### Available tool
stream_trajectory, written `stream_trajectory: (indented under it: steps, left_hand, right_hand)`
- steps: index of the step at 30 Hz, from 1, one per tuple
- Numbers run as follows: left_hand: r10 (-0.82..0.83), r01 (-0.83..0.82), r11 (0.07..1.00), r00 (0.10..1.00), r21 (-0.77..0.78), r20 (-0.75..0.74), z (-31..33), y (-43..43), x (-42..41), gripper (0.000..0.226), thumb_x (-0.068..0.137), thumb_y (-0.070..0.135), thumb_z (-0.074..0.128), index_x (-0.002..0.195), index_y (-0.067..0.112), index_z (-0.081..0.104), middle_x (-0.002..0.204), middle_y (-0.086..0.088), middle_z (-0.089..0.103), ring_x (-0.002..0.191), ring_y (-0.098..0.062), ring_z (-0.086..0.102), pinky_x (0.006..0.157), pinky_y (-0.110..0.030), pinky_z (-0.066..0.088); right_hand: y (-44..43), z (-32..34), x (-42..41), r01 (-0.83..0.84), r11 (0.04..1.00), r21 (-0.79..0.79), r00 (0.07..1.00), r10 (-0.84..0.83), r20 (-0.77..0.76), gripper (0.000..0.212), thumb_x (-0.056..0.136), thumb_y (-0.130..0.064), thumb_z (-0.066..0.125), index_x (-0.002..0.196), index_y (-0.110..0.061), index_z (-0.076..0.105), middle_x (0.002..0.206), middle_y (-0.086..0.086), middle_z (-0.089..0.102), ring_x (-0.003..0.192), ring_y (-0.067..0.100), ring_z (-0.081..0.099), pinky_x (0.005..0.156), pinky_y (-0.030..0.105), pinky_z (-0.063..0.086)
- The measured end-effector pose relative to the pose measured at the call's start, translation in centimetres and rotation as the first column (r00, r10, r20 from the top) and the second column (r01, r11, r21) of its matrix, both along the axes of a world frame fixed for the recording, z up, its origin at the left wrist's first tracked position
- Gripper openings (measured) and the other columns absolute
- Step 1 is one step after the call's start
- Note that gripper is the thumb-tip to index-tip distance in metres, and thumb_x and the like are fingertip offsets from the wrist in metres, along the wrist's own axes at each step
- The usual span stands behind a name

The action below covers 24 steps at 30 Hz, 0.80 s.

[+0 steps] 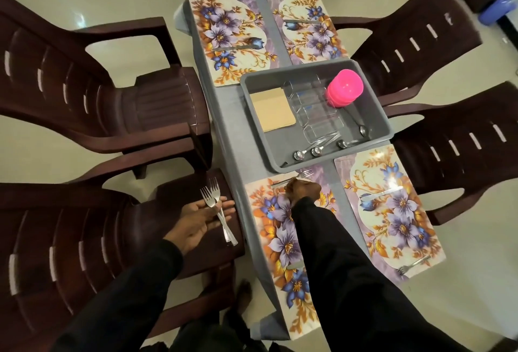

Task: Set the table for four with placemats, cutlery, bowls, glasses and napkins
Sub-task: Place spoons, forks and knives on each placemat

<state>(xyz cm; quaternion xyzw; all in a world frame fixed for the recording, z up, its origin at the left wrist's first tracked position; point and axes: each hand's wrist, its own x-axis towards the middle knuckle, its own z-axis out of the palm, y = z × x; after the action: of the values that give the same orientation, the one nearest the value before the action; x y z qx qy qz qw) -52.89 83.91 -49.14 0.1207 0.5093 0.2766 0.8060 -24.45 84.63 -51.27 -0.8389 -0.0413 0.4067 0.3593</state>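
I see a narrow grey table (232, 138) with four purple-and-orange floral placemats (392, 211) at its corners. A grey plastic tub (375, 104) sits mid-table holding stacked pink bowls (344, 88), clear glasses (316, 116), brown paper napkins (273, 113) and steel spoons (316, 151). My left hand (201, 217) lies flat, palm up, beside the table, carrying two steel forks (215, 205). My right hand (304, 189) curls round a single steel fork (307, 173) on the near-left placemat.

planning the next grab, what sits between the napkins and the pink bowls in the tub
The clear glasses, in a row on the tub floor, fill the stretch between napkins and bowls. The head view shows it.
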Motion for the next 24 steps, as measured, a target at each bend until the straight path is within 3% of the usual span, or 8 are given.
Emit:
stream_trajectory:
  steps: [4, 6, 9, 14, 16, 19, 22, 24]
  left_hand:
    - [-0.026, 0.026, 0.999, 1.000, 0.023, 0.000, 1.1, -1.2, -0.1, 0.029, 0.098, -0.002, 0.058, 0.126, -0.011, 0.058, 0.117, -0.025, 0.072, 0.108, -0.038, 0.072, 0.083, -0.040, 0.063]
    - [-0.052, 0.052, 0.998, 0.999, 0.035, -0.003, 2.0, -2.4, -0.2, 0.030, 0.098, -0.001, 0.058, 0.126, -0.011, 0.058, 0.117, -0.025, 0.072, 0.109, -0.037, 0.071, 0.083, -0.040, 0.063]
    - [-0.103, 0.103, 0.993, 0.995, 0.049, -0.009, 3.4, -4.8, -0.3, 0.029, 0.099, -0.001, 0.057, 0.126, -0.011, 0.058, 0.119, -0.025, 0.071, 0.111, -0.037, 0.070, 0.086, -0.041, 0.062]
    - [-0.201, 0.202, 0.974, 0.979, 0.098, -0.025, 5.4, -10.5, -0.6, 0.030, 0.097, 0.000, 0.060, 0.124, -0.014, 0.059, 0.119, -0.029, 0.070, 0.112, -0.041, 0.069, 0.091, -0.045, 0.060]
    - [-0.239, 0.241, 0.964, 0.971, 0.116, -0.031, 6.0, -13.1, -1.2, 0.030, 0.096, 0.000, 0.063, 0.121, -0.015, 0.062, 0.118, -0.032, 0.068, 0.113, -0.045, 0.067, 0.090, -0.046, 0.061]
    - [-0.267, 0.270, 0.955, 0.963, 0.125, -0.040, 6.3, -16.5, -2.7, 0.030, 0.093, 0.001, 0.066, 0.118, -0.015, 0.065, 0.115, -0.035, 0.068, 0.110, -0.048, 0.067, 0.093, -0.050, 0.059]
    - [-0.228, 0.236, 0.962, 0.971, 0.136, -0.071, 6.8, -19.4, -4.4, 0.025, 0.094, -0.001, 0.064, 0.116, -0.014, 0.065, 0.112, -0.033, 0.070, 0.106, -0.044, 0.070, 0.092, -0.048, 0.059]
    - [-0.188, 0.198, 0.970, 0.979, 0.140, -0.082, 7.0, -20.4, -5.8, 0.024, 0.096, -0.003, 0.060, 0.117, -0.012, 0.065, 0.113, -0.031, 0.071, 0.105, -0.040, 0.072, 0.089, -0.043, 0.061]
  right_hand:
    - [-2.4, -1.3, -1.6, 0.068, 0.989, 0.133, 0.997, -0.071, 0.015, 0.011, 0.079, -0.002, 0.071, 0.068, -0.005, 0.072, 0.073, 0.015, 0.075, 0.079, 0.038, 0.075, 0.077, 0.054, 0.062]
    - [-4.7, 0.1, -4.1, 0.070, 0.973, 0.220, 0.994, -0.050, -0.095, 0.005, 0.084, 0.006, 0.068, 0.084, 0.005, 0.072, 0.079, 0.022, 0.074, 0.074, 0.035, 0.074, 0.071, 0.043, 0.064]
    - [-8.9, 2.6, -7.4, -0.081, 0.950, 0.302, 0.969, 0.146, -0.201, 0.011, 0.091, 0.007, 0.061, 0.095, 0.010, 0.070, 0.081, 0.019, 0.072, 0.066, 0.022, 0.069, 0.060, 0.027, 0.059]
    - [-15.2, 5.2, -11.8, -0.297, 0.857, 0.421, 0.897, 0.401, -0.185, 0.016, 0.093, -0.015, 0.072, 0.097, 0.001, 0.075, 0.086, 0.011, 0.076, 0.082, 0.024, 0.072, 0.079, 0.036, 0.061]
    - [-17.7, 6.5, -13.4, -0.342, 0.815, 0.468, 0.859, 0.473, -0.194, 0.024, 0.093, -0.024, 0.074, 0.099, -0.001, 0.076, 0.088, 0.013, 0.077, 0.077, 0.022, 0.072, 0.071, 0.035, 0.061]
    - [-20.8, 8.0, -15.5, -0.409, 0.779, 0.476, 0.842, 0.523, -0.134, 0.025, 0.094, -0.022, 0.073, 0.086, 0.002, 0.073, 0.074, 0.014, 0.070, 0.057, 0.014, 0.061, 0.053, 0.026, 0.051]
    - [-23.1, 8.7, -17.5, -0.455, 0.767, 0.452, 0.851, 0.525, -0.034, 0.020, 0.091, -0.020, 0.075, 0.077, -0.006, 0.073, 0.069, 0.008, 0.070, 0.058, 0.013, 0.062, 0.057, 0.028, 0.051]
    - [-24.0, 9.1, -18.5, -0.441, 0.783, 0.438, 0.865, 0.501, -0.024, 0.023, 0.092, -0.022, 0.074, 0.081, -0.001, 0.074, 0.070, 0.007, 0.071, 0.063, 0.015, 0.064, 0.061, 0.031, 0.052]
